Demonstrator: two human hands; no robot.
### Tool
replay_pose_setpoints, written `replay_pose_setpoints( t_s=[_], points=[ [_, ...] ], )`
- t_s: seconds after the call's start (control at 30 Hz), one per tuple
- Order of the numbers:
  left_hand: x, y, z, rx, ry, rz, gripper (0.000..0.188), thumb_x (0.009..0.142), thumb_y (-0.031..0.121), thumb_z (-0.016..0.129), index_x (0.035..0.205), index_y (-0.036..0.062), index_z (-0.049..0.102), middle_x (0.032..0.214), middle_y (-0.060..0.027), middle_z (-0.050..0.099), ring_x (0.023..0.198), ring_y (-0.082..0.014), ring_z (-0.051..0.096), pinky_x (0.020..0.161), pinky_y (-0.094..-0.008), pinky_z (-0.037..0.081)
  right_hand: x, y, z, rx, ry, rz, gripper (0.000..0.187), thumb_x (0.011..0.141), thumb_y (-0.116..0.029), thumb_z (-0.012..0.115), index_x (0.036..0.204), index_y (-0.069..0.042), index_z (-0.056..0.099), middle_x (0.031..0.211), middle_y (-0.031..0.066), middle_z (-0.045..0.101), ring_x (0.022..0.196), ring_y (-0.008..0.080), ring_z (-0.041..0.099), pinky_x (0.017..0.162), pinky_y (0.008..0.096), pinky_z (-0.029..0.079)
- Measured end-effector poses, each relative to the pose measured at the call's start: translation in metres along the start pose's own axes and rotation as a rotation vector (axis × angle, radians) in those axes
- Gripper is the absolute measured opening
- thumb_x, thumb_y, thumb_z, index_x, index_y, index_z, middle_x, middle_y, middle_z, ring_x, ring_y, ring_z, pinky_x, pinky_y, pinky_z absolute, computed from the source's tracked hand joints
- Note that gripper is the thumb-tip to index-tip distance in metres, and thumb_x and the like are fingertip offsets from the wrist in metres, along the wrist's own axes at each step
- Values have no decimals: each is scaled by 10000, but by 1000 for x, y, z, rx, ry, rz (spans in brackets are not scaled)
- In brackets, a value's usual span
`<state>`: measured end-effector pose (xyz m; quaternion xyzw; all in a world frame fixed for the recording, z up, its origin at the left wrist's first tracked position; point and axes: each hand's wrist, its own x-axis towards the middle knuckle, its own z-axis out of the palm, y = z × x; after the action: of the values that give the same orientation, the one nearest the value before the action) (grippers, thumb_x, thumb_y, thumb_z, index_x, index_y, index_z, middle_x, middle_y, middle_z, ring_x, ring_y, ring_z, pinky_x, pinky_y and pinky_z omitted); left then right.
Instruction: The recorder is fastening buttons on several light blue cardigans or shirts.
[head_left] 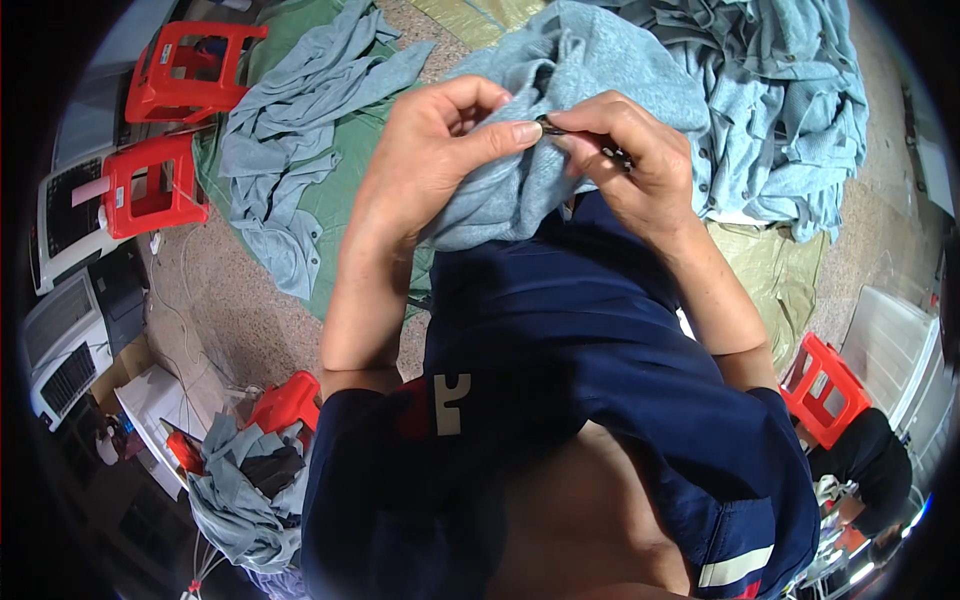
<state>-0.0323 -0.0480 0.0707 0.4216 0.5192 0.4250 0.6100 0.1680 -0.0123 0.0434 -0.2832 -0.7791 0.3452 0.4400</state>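
A light blue knit garment (610,65) lies bunched over my lap. My left hand (425,150) is closed on a fold of it, the thumb stretched toward the right fingertips. Between the thumb and fingers of my right hand (635,160) is a small dark metal tool (550,127) that looks like thread snips. Its tip sits against the cloth beside my left thumb, and part of it shows again below the right fingers. The palm hides the rest, so I cannot tell whether its blades touch a thread.
More blue knit garments with dark buttons are heaped at the right (780,110). Others lie spread on a green sheet (345,200) at the left. Red plastic stools (155,185) stand at the left and lower right. Another person in black (865,465) is at the lower right.
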Motion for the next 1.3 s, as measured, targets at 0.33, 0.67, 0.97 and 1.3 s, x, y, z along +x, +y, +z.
replay_pose_setpoints(
  t_s=[0.33,0.67,0.97,1.3],
  points=[
    [4,-13,-9,118,-83,74,238,910,174,655,1048,-20,652,875,-1,654,797,-58,557,722,-212,455,7,15,5,-397,8,-616,176,675,-72,725,843,-52,677,833,12,612,669,126,591,498,246,477],
    [4,-20,-11,386,-123,372,268,761,118,735,985,-3,654,842,-57,625,791,-164,606,731,-272,468,2,16,19,-220,-109,-354,174,728,11,692,861,-36,590,843,57,580,730,210,618,554,308,506],
    [0,-20,-1,612,62,522,231,764,120,759,911,11,619,861,-97,649,785,-246,650,703,-317,505,3,16,13,-81,-210,51,343,729,34,720,1032,-40,576,930,93,608,731,213,655,604,309,522],
    [1,-14,-4,738,-62,455,237,809,129,702,993,-6,634,903,-130,671,807,-281,662,690,-339,511,1,8,17,-129,-68,2,490,682,73,678,1136,-73,569,1138,88,591,762,239,659,571,304,540]
  ],
)
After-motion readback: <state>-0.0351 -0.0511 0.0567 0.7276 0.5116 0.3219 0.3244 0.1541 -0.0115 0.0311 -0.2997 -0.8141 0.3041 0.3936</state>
